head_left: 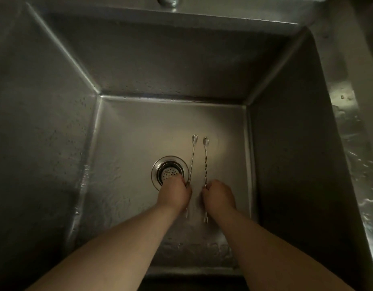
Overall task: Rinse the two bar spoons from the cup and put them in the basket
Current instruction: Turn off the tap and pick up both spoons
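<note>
Two long bar spoons with twisted steel stems lie side by side deep in a steel sink (55, 133), bowls pointing away from me. My left hand (174, 193) is closed around the stem of the left bar spoon (192, 158). Just to its right, my right hand (218, 197) grips the stem of the right bar spoon (206, 162). The forked tail ends stick out below both fists. Neither the cup nor the basket is in view.
A round drain strainer (167, 172) sits in the sink floor, partly under my left hand. The base of a tap (168, 0) shows at the top edge. Wet steel counter (353, 143) runs along the right side. The sink walls are steep and spotted with drops.
</note>
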`<state>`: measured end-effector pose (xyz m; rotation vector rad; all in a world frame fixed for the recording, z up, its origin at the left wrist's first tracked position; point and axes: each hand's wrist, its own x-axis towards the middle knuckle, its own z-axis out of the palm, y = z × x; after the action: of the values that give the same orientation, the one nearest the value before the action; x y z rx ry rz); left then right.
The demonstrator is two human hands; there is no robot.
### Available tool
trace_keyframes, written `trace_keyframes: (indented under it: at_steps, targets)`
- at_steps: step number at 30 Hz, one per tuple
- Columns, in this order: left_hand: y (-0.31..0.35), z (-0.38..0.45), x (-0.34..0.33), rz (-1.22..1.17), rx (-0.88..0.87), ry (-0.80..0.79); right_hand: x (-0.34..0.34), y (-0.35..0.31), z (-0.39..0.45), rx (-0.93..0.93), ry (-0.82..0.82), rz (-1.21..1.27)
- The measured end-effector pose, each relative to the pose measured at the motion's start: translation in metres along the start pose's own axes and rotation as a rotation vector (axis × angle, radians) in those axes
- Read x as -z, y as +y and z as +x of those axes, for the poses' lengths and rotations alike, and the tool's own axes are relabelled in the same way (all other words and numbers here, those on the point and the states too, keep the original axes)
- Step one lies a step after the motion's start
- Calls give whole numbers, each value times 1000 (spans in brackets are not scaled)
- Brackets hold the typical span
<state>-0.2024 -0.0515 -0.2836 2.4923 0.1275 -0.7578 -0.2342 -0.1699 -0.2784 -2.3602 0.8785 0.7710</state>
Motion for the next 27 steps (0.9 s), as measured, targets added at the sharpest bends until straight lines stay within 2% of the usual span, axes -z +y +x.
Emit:
trace_keyframes:
  at_steps: [3, 6, 11, 14, 22, 27]
  targets:
    - [1, 1, -1, 30, 47, -29, -1, 0, -4, -23, -61, 4]
    - [0, 0, 2, 135, 51, -171, -1, 1, -10, -33, -112, 18]
    - [-4, -14, 15, 192, 73, -249, 10, -9, -24, 45, -95, 7]
    - [-3, -27, 38, 89, 65, -187, 27, -25, -41, 106, -77, 25]
    - [15, -92, 144, 8, -180, 183, 97, -69, -135, 267, 99, 286]
    - [36, -144, 214, -13, -318, 297, 151, -81, -207, 359, 283, 346]
